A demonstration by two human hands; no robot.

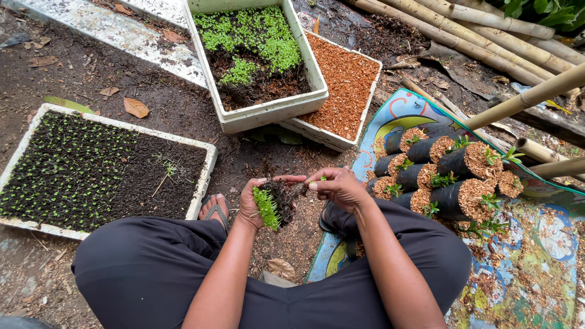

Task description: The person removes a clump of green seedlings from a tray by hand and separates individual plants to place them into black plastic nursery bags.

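Head view, only view. Person squats over bare dark soil, knees spread in dark trousers.

Left hand (253, 204) is cupped tight around a clump of seedlings (274, 204): green tops point down-left, dark root mass faces the right hand. Right hand (338, 186) is narrow, fingertips pinched at the clump's upper right edge, touching the roots. Clump sits between both hands, above the ground, centred between the knees.

Edges and room:
- Left: flat white tray (204, 183) of dark soil with rows of tiny sprouts, its right rim just beside the left knee and a sandalled foot (213, 210).
- Ahead: deep white box (268, 113) of dense green seedlings, front half dug out to bare soil. It overlaps a second white box (317, 135) filled with reddish-brown husk.
- Right: black grow bags (445, 176) lying on their sides in rows, husk-topped, each with a small seedling; nearest bags are near the right hand.
- Open strip of soil between the hands and the boxes; tighter on the right.

Surface and room: bags rest on a colourful printed mat (536, 268), littered with husk. Bamboo poles (487, 36) lie stacked at top right, one pole crossing above the bags. Dry leaves lie scattered on the soil. A white slab (109, 27) runs along the top left.
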